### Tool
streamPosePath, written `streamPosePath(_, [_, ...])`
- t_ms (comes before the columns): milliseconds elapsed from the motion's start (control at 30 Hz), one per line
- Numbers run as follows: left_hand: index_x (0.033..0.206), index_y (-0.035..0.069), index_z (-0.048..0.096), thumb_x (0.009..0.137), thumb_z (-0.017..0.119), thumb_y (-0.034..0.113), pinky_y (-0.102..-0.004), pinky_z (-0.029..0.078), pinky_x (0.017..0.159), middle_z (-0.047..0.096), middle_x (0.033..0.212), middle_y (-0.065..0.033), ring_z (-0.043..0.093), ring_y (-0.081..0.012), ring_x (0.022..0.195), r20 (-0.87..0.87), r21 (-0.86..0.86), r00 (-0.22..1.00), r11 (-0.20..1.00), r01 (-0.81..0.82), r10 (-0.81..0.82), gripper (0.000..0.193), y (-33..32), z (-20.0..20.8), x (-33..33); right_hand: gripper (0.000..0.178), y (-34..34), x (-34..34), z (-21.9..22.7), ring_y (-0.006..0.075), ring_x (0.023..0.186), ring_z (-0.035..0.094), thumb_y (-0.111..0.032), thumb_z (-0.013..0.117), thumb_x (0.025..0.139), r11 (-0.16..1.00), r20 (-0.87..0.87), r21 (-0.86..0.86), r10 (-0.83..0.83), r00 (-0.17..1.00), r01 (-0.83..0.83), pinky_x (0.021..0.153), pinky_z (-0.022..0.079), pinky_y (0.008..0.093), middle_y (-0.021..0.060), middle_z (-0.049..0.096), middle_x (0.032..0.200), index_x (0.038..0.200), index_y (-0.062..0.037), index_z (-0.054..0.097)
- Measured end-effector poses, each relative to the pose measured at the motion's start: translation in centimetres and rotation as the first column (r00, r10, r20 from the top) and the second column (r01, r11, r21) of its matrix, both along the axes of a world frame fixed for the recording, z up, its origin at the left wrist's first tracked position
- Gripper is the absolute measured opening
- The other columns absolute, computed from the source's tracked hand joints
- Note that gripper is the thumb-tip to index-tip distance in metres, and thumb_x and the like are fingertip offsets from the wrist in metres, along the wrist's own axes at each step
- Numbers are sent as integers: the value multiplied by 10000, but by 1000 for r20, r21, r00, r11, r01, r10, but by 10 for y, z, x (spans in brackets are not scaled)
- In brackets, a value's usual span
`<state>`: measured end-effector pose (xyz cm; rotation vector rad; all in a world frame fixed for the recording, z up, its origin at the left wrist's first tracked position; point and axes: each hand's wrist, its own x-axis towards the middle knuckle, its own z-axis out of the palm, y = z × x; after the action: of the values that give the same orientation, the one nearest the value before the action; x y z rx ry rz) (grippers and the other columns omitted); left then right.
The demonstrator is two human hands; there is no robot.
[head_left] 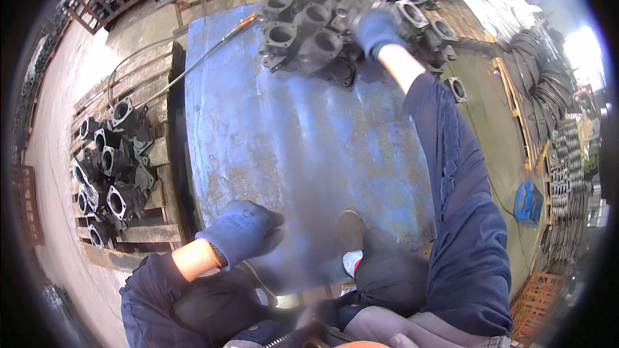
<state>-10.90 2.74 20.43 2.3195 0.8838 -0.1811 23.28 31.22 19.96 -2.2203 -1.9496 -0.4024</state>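
Note:
Both my hands wear blue gloves with dark palms. My right hand (pixel 376 28) reaches to the far side of the blue work surface (pixel 290 135), at a heap of dark grey metal castings (pixel 316 13) with round flanged openings. Motion blurs its fingers among the castings, so whether it grips one cannot be made out. Low over the near left of the surface, my left hand (pixel 242 232) is closed, its fingers curled inward. Whatever it may hold is hidden.
On the left, a wooden pallet (pixel 167 187) carries several similar castings (pixel 119 167). A hose with a brass-coloured end (pixel 244 22) crosses the surface's far left corner. One flanged piece (pixel 457 89) lies right of the surface. Farther right are a blue container (pixel 528 203) and stacked metal parts (pixel 567 161).

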Motion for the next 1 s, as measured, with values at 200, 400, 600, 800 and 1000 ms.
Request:
streamPosePath(200, [1018,85,707,850,651,281,-442,540,643,686,749,-154,678,-343,695,-16,138,987,978,-154,158,265,26,-17,-24,579,86,-1,11,347,1201,603,-465,532,854,973,-305,-191,-184,934,130,979,489,467,281,595,1263,1180,-5,665])
streamPosePath(400, [1015,72,707,847,646,297,-439,536,656,675,742,-160,676,-350,712,63,158,963,950,-270,263,288,9,-35,-49,610,103,6,-5,324,1122,658,-438,601,799,946,-322,-254,-279,905,201,952,509,424,205,666,1221,1208,12,657])
streamPosePath(600, [973,67,683,864,600,297,-479,518,701,673,765,-161,663,-367,733,-149,116,977,984,-135,152,267,0,-51,-42,611,22,30,-39,424,1084,626,-532,562,853,994,-415,-106,-36,909,-9,923,490,429,268,658,1143,1187,-30,657])
streamPosePath(800, [864,96,708,822,581,215,-480,522,728,697,795,-164,689,-355,790,-423,60,905,994,86,-53,179,18,-78,-23,372,-82,59,-106,413,946,647,-362,609,905,968,-330,-154,138,934,-198,818,515,429,248,679,993,929,0,694])
streamPosePath(1000, [1020,27,709,860,576,188,-448,503,928,705,1023,-209,673,-381,987,-405,214,823,916,-339,399,263,94,-103,23,246,-162,-3,-112,211,920,641,-70,423,988,904,-935,-345,-354,14,-253,779,556,287,150,635,1074,1183,-20,565])
